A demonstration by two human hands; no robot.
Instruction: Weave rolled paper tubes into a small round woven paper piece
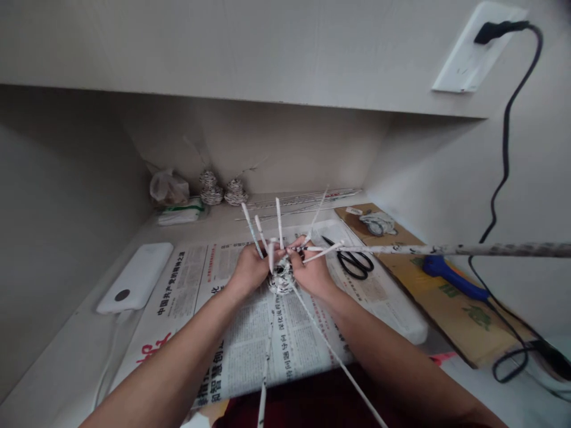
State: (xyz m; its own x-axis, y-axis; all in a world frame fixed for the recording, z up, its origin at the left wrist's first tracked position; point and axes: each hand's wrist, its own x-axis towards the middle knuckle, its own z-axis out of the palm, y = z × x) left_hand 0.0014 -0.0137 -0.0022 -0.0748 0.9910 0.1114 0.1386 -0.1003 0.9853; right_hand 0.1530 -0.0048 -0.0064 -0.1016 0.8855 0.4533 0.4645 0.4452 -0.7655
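Between my hands is a small round weaving of rolled newspaper strips [282, 280], with several white paper rods sticking up and outward from it. My left hand [253, 268] grips its left side, fingers closed around the rods. On the right, my right hand [310, 264] pinches the weaving where a long printed paper rod [419, 250] runs off to the right edge. Two more long rods trail down towards my lap, one of them a thin paper rod [332, 348]. The fingertips partly hide the top of the weaving.
Newspaper [250, 351] covers a white board. Black scissors [354, 261] lie right of my hands, near cardboard [446, 309] with a blue-handled tool [455, 278]. A power bank [136, 276] lies left. Behind stand two woven gourds [211, 189], a plastic bag [169, 187] and loose rods [307, 199].
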